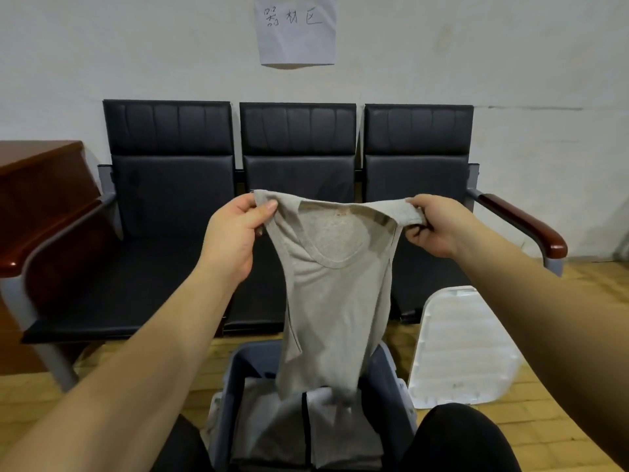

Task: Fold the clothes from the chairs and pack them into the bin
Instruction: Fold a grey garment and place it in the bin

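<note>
Left hand (231,233) and right hand (434,226) each in pinching grip on shoulder straps of grey tank top (333,284), hanging over blue bin (384,379), folded clothes (272,427) inside, white lid (459,349) on floor beside

1. The tank top (335,294) held above the bin is pale heather grey, finely flecked.
2. The bin (384,386) has slate blue walls.
3. Folded clothes (272,427) inside the bin are mid-grey, one with a black stripe.
4. The lid (459,349) right of the bin is white, ridged.
5. The chairs (299,158) behind the bin are black with reddish-brown armrests.
6. The floor (41,390) around the bin is yellow-tan parquet.
</note>
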`<state>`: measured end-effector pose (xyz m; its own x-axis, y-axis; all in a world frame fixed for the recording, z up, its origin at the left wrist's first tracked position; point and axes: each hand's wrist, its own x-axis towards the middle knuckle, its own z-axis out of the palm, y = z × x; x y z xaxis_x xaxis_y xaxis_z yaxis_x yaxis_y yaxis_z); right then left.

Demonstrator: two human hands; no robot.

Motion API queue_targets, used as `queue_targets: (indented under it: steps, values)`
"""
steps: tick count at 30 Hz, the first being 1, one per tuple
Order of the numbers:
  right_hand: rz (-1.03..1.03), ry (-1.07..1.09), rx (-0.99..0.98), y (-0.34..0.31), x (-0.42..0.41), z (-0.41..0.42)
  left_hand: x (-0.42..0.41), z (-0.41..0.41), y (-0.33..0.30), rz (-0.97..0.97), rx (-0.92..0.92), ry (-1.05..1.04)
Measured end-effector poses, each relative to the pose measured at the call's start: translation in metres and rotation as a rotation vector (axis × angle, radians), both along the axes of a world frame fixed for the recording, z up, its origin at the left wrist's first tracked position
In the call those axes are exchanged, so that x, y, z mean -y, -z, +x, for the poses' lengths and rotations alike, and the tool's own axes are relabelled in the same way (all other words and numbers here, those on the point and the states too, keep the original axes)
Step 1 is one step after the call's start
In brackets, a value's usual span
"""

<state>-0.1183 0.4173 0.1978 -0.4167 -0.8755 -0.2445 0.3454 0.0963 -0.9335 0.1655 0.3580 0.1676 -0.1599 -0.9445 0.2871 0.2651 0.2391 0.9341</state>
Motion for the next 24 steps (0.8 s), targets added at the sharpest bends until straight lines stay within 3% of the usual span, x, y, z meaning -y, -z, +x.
queue_targets:
  steps: [6, 12, 14, 18, 24]
  values:
    - [-0.070, -0.043, 0.094, 0.003, -0.004, 0.003, -0.007, -0.002, -0.012, -0.017, 0.002, -0.186]
    - [-0.244, -0.206, 0.270, 0.010, -0.018, 0.007, -0.008, -0.004, -0.021, 0.217, -0.288, -0.049]
    - [-0.295, -0.249, 0.148, 0.013, -0.019, 0.008, -0.006, -0.003, -0.022, 0.270, -0.355, -0.026]
    - [-0.271, -0.170, -0.499, 0.019, -0.019, 0.014, -0.010, -0.006, -0.021, 0.218, -0.303, -0.117]
    - [-0.265, -0.085, -0.620, 0.026, -0.013, 0.016, -0.017, -0.012, -0.015, 0.073, -0.158, -0.151]
